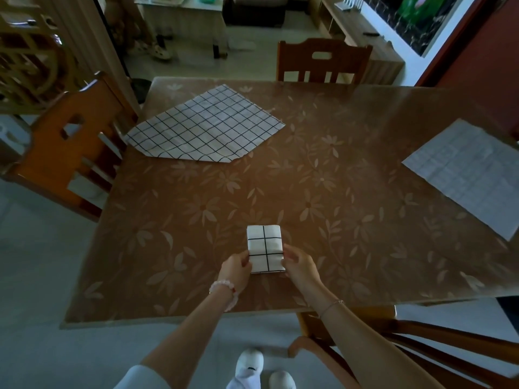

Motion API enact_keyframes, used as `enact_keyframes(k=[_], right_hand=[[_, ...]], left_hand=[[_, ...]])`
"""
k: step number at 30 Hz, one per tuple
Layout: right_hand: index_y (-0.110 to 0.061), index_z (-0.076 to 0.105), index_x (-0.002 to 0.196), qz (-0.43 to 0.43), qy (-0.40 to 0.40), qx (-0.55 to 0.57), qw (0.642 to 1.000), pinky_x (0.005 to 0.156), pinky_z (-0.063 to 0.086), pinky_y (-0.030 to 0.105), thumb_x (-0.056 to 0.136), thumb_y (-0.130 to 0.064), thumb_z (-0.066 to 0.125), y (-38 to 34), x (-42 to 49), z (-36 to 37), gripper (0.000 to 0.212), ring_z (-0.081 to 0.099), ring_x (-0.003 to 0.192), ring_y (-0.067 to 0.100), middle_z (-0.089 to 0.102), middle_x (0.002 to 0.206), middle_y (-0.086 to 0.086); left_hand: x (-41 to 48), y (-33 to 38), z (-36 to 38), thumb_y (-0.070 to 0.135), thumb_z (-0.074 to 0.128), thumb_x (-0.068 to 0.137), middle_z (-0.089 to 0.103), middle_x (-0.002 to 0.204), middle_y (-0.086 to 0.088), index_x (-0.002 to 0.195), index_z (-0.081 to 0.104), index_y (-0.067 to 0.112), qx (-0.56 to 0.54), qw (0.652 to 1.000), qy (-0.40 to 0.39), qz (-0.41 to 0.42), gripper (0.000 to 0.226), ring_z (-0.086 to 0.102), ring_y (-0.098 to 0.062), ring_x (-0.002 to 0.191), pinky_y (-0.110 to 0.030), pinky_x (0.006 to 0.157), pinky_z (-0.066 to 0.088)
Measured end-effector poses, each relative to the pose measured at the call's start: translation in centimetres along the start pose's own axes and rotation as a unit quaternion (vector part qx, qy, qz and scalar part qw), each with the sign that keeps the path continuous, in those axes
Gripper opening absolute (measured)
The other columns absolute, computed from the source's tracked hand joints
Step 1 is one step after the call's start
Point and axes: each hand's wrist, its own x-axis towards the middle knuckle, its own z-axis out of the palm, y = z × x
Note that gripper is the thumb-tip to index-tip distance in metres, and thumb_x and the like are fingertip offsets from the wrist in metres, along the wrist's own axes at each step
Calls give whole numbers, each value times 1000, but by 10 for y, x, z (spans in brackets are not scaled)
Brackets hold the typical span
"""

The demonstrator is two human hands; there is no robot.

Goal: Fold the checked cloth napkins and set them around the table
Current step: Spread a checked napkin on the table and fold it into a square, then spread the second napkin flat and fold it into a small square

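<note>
- Presently, a folded napkin (264, 248) is found lying flat on the bench (337, 192), close to the near edge and roughly midway along it.
- The folded napkin is reduced to a small upright rectangle; white cloth with black grid lines is shown on its top face.
- The left hand (236, 266) is placed at the lower left side of the folded napkin, with its fingers curled in and the cloth's edge pinched.
- The right hand (300, 266) is placed at the lower right side of the same napkin, fingers likewise curled, and that edge is pinched.
- A bead bracelet (222, 286) is worn on the left wrist and a thin bracelet (331, 304) on the right wrist.
- A spread napkin (205, 127) is laid flat near the far left corner of the bench, set at a diagonal, with its near corner turned in.
- A pale napkin (466, 175) is laid open at the right edge of the bench; its grid is only faintly seen.
- Both larger napkins are well apart from the folded napkin.
- The bench surface is brown with a pale flower pattern.
- Wooden chairs are noted at the far edge (323, 60), the left edge (64, 141) and the near right corner (393, 341).
- White shoes (250, 363) are seen on the floor below the near edge.
</note>
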Motion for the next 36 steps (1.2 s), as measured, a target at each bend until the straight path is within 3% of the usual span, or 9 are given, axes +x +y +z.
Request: enact_keyframes(k=[5, 9, 12, 14, 17, 20, 23, 31, 36], right_hand=[[-27, 55, 124, -17, -5, -22, 1000, 66, 49, 23, 86, -10, 50, 6, -18, -4, 42, 61, 85, 10, 61, 100, -14], [-27, 51, 130, -9, 7, -19, 1000, 54, 44, 19, 87, -13, 51, 5, -22, -9, 44, 58, 74, 8, 62, 112, -5], [-25, 49, 132, -14, 27, -19, 999, 72, 46, 24, 88, -19, 53, 0, -24, -14, 44, 58, 96, 14, 58, 123, -4], [-24, 52, 129, -23, 42, -11, 999, 82, 47, 28, 89, -24, 55, -5, -27, -18, 40, 56, 105, 15, 58, 120, -5], [-21, 59, 117, -36, 60, 24, 997, 74, 51, 30, 90, -26, 54, -15, -30, -26, 28, 59, 84, 11, 64, 103, -7], [-20, 65, 97, -36, 76, 97, 992, 76, 54, 42, 90, -23, 54, -24, -33, -34, 14, 63, 74, 16, 69, 83, -2], [-19, 64, 80, -53, 85, 150, 984, 77, 53, 41, 92, -21, 51, -31, -44, -49, 18, 63, 74, 18, 68, 75, 2], [-9, 62, 76, -87, 117, 259, 955, 65, 51, 29, 93, -17, 52, -14, -89, -133, 21, 62, 67, 15, 66, 71, 4], [-8, 61, 77, -99, 136, 285, 944, 69, 49, 30, 94, -18, 50, 31, -117, -214, 22, 60, 71, 19, 64, 76, 10]], left_hand=[[-12, -1, 3, 10, 44, 93, 65, 110, -11, 124, 57, 11, 56, 998, -1, 13, 34, 62, -25, 98, -28, 80, 47], [-19, -3, -2, 8, 46, 89, 65, 95, -6, 98, 63, 16, 0, 999, 31, 10, 20, 63, -27, 89, -38, 76, 54], [-19, -1, -9, 13, 46, 91, 62, 112, -8, 115, 61, 15, -45, 996, 76, 4, 29, 60, -26, 101, -43, 80, 54], [-19, 6, -17, 12, 49, 91, 64, 112, -6, 116, 61, 13, -73, 991, 113, 16, 27, 61, -22, 102, -38, 86, 52], [-23, 24, -27, 16, 50, 93, 67, 99, 1, 104, 64, 17, -114, 983, 137, 44, 18, 62, -17, 93, -36, 86, 51], [-30, 45, -31, 19, 48, 94, 68, 84, 2, 94, 65, 14, -186, 972, 128, 58, 17, 65, -13, 80, -31, 76, 53], [-37, 65, -24, 17, 47, 95, 68, 81, -4, 86, 63, 14, -243, 962, 100, 78, 19, 64, -16, 78, -27, 71, 53], [-73, 142, 44, 13, 48, 94, 65, 71, -3, 81, 66, 8, -263, 950, 37, 163, 22, 61, -7, 65, -22, 61, 49], [-108, 195, 116, 8, 50, 93, 62, 66, -5, 73, 64, 10, -301, 936, -6, 185, 24, 59, -9, 59, -22, 57, 48]])
